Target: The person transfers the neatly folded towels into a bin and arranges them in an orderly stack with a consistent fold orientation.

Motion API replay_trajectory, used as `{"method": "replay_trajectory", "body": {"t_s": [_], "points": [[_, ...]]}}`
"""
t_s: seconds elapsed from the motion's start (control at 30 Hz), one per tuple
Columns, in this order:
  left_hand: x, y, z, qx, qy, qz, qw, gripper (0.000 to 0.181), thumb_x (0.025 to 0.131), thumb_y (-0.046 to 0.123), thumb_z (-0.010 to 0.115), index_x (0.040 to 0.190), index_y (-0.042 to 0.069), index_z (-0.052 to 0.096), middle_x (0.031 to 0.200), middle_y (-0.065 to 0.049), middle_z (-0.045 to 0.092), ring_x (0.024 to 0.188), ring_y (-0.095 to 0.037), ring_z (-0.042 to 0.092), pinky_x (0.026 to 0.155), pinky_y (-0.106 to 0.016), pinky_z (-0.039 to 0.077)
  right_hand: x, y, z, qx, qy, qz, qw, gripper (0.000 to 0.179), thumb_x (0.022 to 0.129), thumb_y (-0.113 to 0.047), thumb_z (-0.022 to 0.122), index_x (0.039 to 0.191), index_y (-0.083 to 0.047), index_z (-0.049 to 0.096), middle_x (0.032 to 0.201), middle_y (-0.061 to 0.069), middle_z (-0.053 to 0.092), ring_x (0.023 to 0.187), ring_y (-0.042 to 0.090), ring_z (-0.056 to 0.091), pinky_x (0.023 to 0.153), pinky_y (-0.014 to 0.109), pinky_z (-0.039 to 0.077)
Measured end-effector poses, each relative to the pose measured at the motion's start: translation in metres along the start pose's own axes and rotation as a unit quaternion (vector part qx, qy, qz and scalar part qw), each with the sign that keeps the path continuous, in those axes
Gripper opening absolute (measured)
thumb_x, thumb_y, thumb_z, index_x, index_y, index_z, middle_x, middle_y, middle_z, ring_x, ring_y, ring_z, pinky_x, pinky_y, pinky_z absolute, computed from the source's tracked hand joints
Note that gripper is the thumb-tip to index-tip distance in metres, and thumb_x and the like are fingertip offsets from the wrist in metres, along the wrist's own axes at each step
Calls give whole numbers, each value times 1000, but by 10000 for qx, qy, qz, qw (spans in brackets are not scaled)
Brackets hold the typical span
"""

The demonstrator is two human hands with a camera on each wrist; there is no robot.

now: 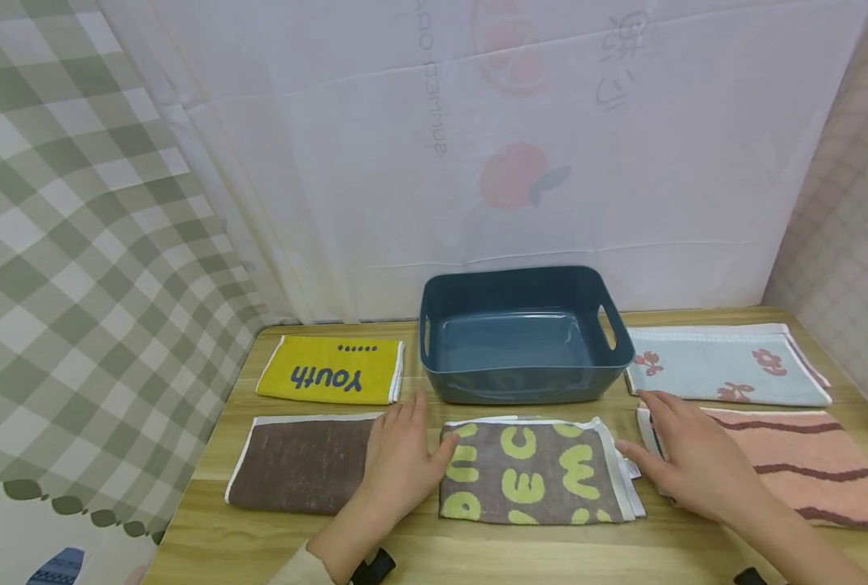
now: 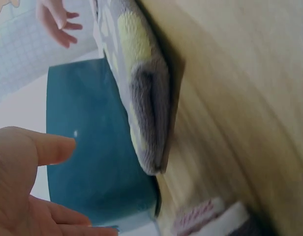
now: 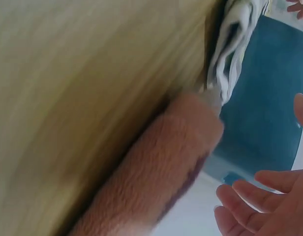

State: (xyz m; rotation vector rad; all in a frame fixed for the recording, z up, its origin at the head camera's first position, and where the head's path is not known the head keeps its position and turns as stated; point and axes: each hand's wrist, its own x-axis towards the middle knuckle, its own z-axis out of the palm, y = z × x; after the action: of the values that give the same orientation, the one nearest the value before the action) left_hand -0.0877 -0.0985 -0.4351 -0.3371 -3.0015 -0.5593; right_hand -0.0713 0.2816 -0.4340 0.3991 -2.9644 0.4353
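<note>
Five folded towels and one blue basket (image 1: 522,335) sat on the bench (image 1: 419,552), and the gray letter towel (image 1: 532,471) lay between the flat, open, empty left hand (image 1: 401,459) and right hand (image 1: 690,459).

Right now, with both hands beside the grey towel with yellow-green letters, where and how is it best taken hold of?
Probably by its two short ends, one hand each. The grey lettered towel lies folded flat on the table; the left hand is open at its left end and the right hand at its right. Fingers sliding under each end would likely keep the layers together.
</note>
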Motion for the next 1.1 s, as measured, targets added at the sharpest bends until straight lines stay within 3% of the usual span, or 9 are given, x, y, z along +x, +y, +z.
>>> {"method": "replay_trajectory", "body": {"t_s": [0.2, 0.47, 0.73, 0.93, 1.1], "points": [[-2, 7, 8, 132, 31, 171, 9998, 73, 96, 44, 74, 140, -12, 57, 135, -28, 63, 122, -44, 60, 99, -57, 50, 3, -10, 8, 86, -269, 69, 9996, 86, 93, -53, 76, 144, 13, 51, 140, 38, 54, 127, 57, 52, 98, 71, 45], [-5, 15, 12, -724, -488, -184, 9960, 71, 97, 34, 76, 136, -21, 54, 131, -35, 58, 122, -46, 60, 95, -55, 55, 6, -21, 17, 85, -726, 225, 9971, 90, 92, -60, 73, 138, 14, 56, 137, 38, 56, 128, 57, 52, 100, 70, 45], [-7, 19, 20, -39, -448, 230, 9987, 60, 92, 38, 80, 117, -15, 68, 108, -23, 68, 98, -36, 65, 84, -47, 58, 8, -24, 28, -73, -727, -170, 9972, 76, 89, -53, 79, 126, 13, 66, 120, 27, 66, 110, 45, 65, 90, 61, 54], [-7, 22, 25, 15, -736, 39, 9973, 64, 91, 41, 81, 117, -16, 68, 104, -22, 68, 97, -34, 65, 81, -46, 58, 10, -27, 30, -205, -827, -122, 9963, 74, 87, -52, 81, 118, 13, 68, 110, 25, 68, 101, 42, 67, 85, 59, 56], [-8, 21, 28, 104, -719, 39, 9973, 62, 89, 42, 83, 109, -15, 69, 94, -18, 65, 88, -32, 64, 75, -44, 58, 11, -27, 31, -274, -926, 26, 9953, 71, 84, -52, 84, 110, 13, 70, 99, 20, 68, 91, 37, 67, 80, 56, 57]]}}
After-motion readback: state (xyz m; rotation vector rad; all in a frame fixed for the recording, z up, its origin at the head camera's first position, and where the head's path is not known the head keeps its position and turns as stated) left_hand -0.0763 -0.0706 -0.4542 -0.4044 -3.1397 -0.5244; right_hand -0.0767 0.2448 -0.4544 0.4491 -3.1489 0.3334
